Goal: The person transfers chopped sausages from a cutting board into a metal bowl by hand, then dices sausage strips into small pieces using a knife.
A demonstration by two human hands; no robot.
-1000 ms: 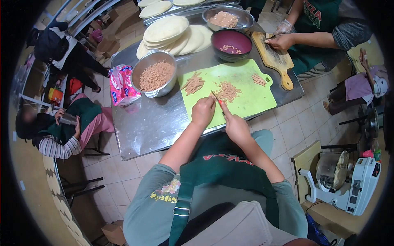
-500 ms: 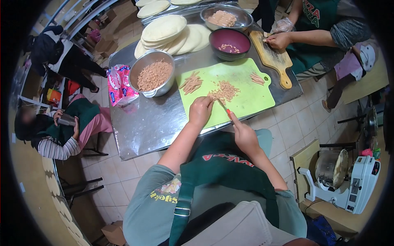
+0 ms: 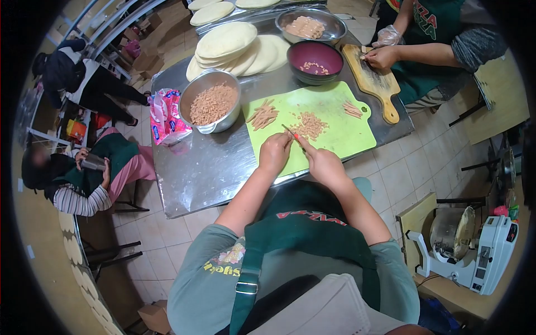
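Note:
On the lime-green cutting board (image 3: 340,142), my right hand (image 3: 326,166) grips a small knife (image 3: 290,132) with an orange-red handle. Its blade points up and left, just beyond the fingertips of my left hand (image 3: 274,154). My left hand is closed at the board's near edge; whatever its fingers pinch is hidden. Diced pink sausage-like meat (image 3: 310,126) lies beside the blade. Uncut strips of the same meat (image 3: 262,114) are heaped at the board's left, and a smaller bunch of strips (image 3: 352,109) lies at its right.
A metal pot of diced meat (image 3: 214,104) and a pink packet (image 3: 167,118) stand left. Behind are stacked flat dough rounds (image 3: 228,42), a purple bowl (image 3: 316,58) and a steel bowl (image 3: 310,27). At right, a co-worker's hands (image 3: 383,57) work over a wooden board (image 3: 385,95).
My right hand has moved inward and slightly left, bringing the knife closer to my left hand. The blade now reaches past my left fingertips. The view has shifted slightly.

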